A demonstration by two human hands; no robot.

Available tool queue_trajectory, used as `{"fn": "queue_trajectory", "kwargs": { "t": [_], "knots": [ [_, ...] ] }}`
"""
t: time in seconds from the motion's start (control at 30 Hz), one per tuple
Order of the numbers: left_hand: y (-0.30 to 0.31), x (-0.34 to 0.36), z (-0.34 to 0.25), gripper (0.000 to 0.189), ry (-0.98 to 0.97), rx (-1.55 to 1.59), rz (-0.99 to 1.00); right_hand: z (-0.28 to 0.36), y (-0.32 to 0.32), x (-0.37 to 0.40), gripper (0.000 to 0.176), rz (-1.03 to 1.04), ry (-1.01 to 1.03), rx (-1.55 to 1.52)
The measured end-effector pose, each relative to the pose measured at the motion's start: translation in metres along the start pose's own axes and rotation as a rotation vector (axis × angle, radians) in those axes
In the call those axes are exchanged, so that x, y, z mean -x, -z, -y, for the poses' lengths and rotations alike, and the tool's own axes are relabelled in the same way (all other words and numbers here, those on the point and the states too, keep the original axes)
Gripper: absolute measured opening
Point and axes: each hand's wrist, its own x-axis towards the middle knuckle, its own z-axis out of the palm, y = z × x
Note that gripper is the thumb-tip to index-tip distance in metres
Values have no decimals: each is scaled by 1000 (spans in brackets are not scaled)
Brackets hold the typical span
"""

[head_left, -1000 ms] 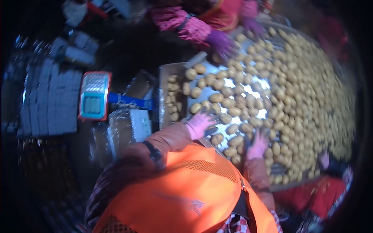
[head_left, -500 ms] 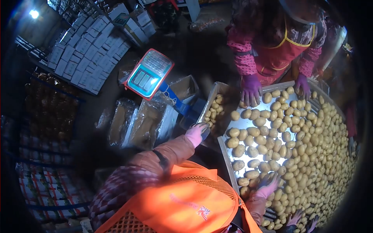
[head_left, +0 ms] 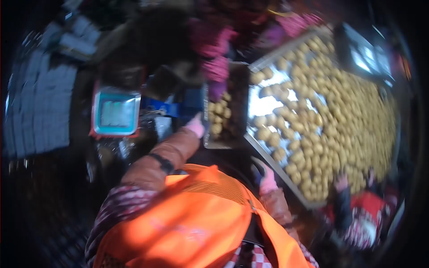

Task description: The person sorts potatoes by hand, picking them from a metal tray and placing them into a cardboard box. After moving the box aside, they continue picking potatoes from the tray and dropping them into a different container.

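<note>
My left hand [head_left: 195,125], in a pink glove, rests against the near left side of a box [head_left: 227,144] that has potatoes [head_left: 217,117] in it; its fingers are blurred. My right hand [head_left: 265,175], also gloved, is off the potatoes, just outside the near left edge of the metal table [head_left: 279,163]. Its fingers are spread, and nothing shows between them. Many potatoes [head_left: 313,152] lie on the table, densest towards the right, with bare shiny metal at the left.
A co-worker's pink sleeve [head_left: 216,44] and purple glove [head_left: 217,89] reach over the box. Another person's hands [head_left: 342,181] are at the table's near edge. A scale [head_left: 117,111] stands at the left, before stacked cartons [head_left: 40,107]. A dark tray-like object [head_left: 364,53] is at the back right.
The view has turned and is blurred. My right hand has left the potatoes and moved outside the table edge. The co-worker's gloved hand has moved from the table to the box.
</note>
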Motion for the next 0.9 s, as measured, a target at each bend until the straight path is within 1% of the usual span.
{"fn": "queue_trajectory", "kwargs": {
  "t": [0.03, 0.07, 0.1, 0.13, 0.17, 0.23, 0.27, 0.3, 0.33, 0.37, 0.43, 0.47, 0.5, 0.53, 0.57, 0.63, 0.67, 0.7, 0.77, 0.83, 0.87, 0.9],
  "knots": [
    [-11, -33, 37, 66, -100, -79, -8, 1, -4, 2, 36, -72, 97, 195],
    [-15, -35, 44, 68, -101, -152, -42, 8, -2, 2, 35, -145, 211, 276],
    [-22, -52, 67, 67, -114, -187, -65, 11, 4, 1, 35, -198, 196, 278],
    [-22, -48, 64, 65, -112, -236, -110, 10, 11, -2, 33, -288, 223, 223],
    [-28, -59, 88, 60, -283, -271, -223, 11, 17, -6, 32, -365, 253, 168],
    [-28, -53, 82, 47, -415, -245, -295, 22, 25, -11, 29, -497, 306, 310],
    [-29, -60, 90, 47, -413, -250, -284, 17, 32, -15, 30, -532, 314, 341],
    [-28, -67, 91, 43, -498, -242, -333, 12, 37, -19, 30, -535, 309, 338],
    [-30, -73, 93, 40, -585, -231, -386, 7, 42, -23, 29, -494, 263, 240],
    [-32, -74, 96, 40, -585, -233, -386, 2, 47, -26, 29, -450, 217, 143],
    [-28, -54, 73, 38, -515, -276, -382, 10, 50, -30, 29, -444, 172, 128],
    [-33, -56, 78, 38, -509, -279, -381, 19, 53, -31, 29, -461, 208, 290],
    [-38, -54, 77, 36, -533, -191, -377, 25, 56, -33, 29, -472, 245, 454],
    [-42, -51, 76, 34, -558, -103, -374, 21, 60, -36, 29, -500, 244, 324],
    [-48, -48, 75, 34, -552, -105, -377, 21, 67, -38, 29, -494, 242, 322],
    [-58, 0, 4, 34, -735, -207, -248, 22, 81, -38, 27, -540, 324, 450],
    [-70, 11, -25, 35, -849, -244, -245, 27, 83, -35, 28, -522, 321, 414],
    [-83, 14, -51, 37, -963, -282, -241, 25, 86, -35, 28, -515, 321, 412],
    [-105, 5, -91, 46, -1078, -442, -96, 21, 94, -33, 28, -478, 323, 364],
    [-134, 6, -131, 49, -993, -721, -55, 23, 95, -26, 28, -454, 312, 368],
    [-146, 1, -142, 49, -993, -720, -61, 23, 95, -21, 29, -440, 296, 368],
    [-156, -6, -151, 48, -898, -713, 0, 20, 96, -18, 29, -437, 301, 368]
  ]
}}
